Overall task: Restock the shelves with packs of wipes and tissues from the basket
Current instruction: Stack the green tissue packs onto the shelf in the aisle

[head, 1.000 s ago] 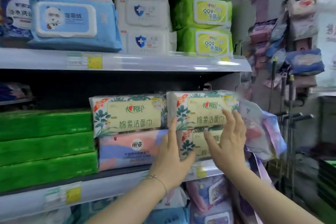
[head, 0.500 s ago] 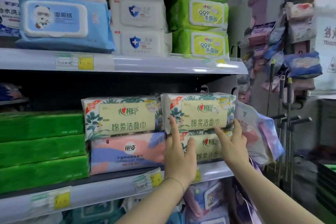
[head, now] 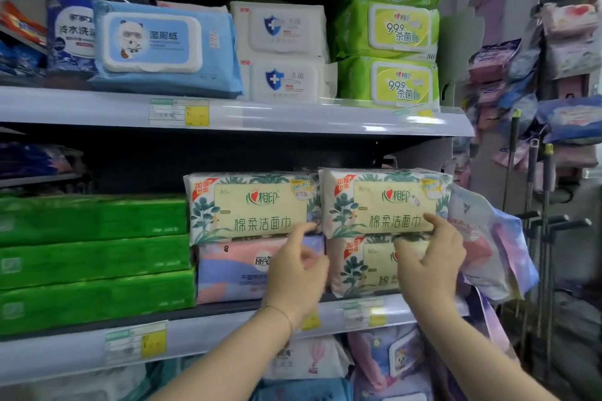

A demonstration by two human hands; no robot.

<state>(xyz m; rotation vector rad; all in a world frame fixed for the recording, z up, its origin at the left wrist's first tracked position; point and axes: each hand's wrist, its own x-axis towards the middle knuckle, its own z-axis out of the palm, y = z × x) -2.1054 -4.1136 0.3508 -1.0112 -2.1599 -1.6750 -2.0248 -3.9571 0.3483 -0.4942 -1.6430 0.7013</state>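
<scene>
Two cream leaf-print tissue packs sit side by side on top of the middle shelf (head: pixel 228 332) stack. My left hand (head: pixel 296 270) touches the lower right corner of the upper left cream pack (head: pixel 250 205) with a raised index finger, its other fingers curled. My right hand (head: pixel 430 257) pinches the lower front edge of the upper right cream pack (head: pixel 381 202), thumb below and fingertips above. Under that pack lies another cream pack (head: pixel 361 267). A pink and blue pack (head: pixel 234 267) lies under the left one. The basket is out of view.
Green packs (head: pixel 94 257) are stacked at the shelf's left. The upper shelf (head: pixel 293 115) holds blue (head: pixel 163 49), white (head: pixel 283 52) and lime wipes packs (head: pixel 387 36). Pastel packs (head: pixel 488 244) hang at the shelf's right end beside a rack of hanging goods (head: pixel 566 75). More packs fill the shelf below.
Both hands have lifted off the lower packs. The left went from a flat palm to a raised index finger; the right moved up to the upper right pack's lower edge.
</scene>
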